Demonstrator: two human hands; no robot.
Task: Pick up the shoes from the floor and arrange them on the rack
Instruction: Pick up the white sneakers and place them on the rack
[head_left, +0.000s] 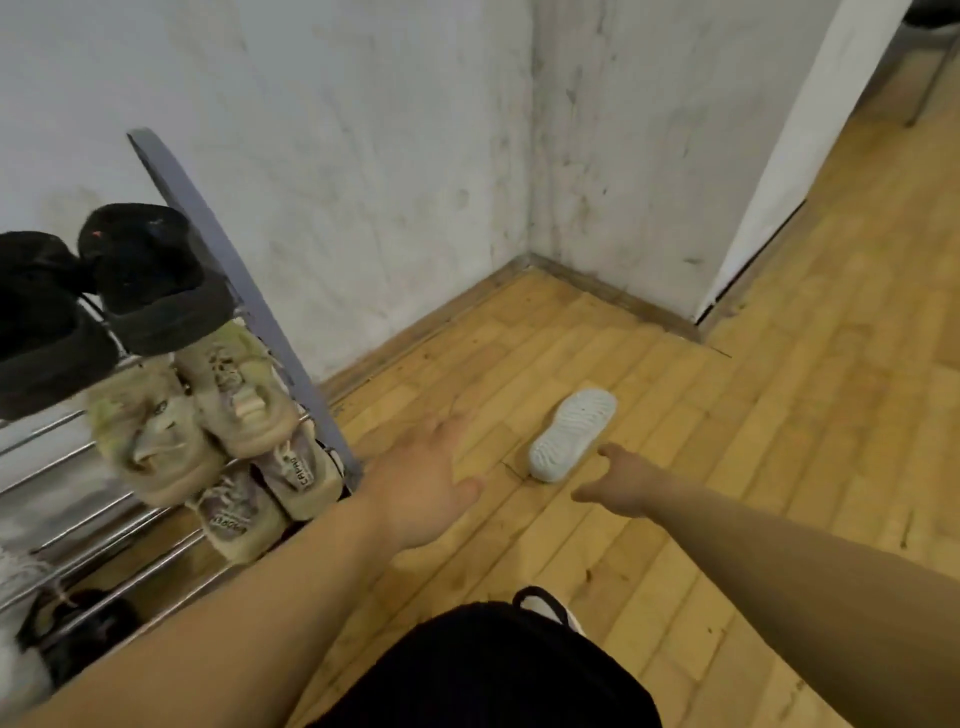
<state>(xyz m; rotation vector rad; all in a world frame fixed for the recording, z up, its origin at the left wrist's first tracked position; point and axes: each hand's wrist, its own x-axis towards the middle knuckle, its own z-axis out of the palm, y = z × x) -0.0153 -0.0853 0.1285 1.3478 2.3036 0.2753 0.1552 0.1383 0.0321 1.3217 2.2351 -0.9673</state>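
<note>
in the head view, one white shoe (573, 434) is seen on the wooden floor (753, 467), well out from the floor's far corner where the two walls meet. it is turned over, so its bumpy sole is shown. its long axis is laid on a slant: one end is pointed toward the person and a bit to the left, the other end away and to the right.

the right hand (621, 480) is held low, just beside the near end of the shoe, on its right side. its fingers are spread a little, nothing is held in them, and no touch is seen. the shoe is found ahead of these fingers and a little to the left. the left hand (431, 483) is stretched out too, fingers apart and nothing held, but it is seen farther off, between the shoe and the rack (244, 291). so the right hand is judged the nearer one for the pick-up.

the rack is stood at the floor's left edge, against the wall. black shoes (140, 275) and tan shoes (234, 389) are already set on its bars.
</note>
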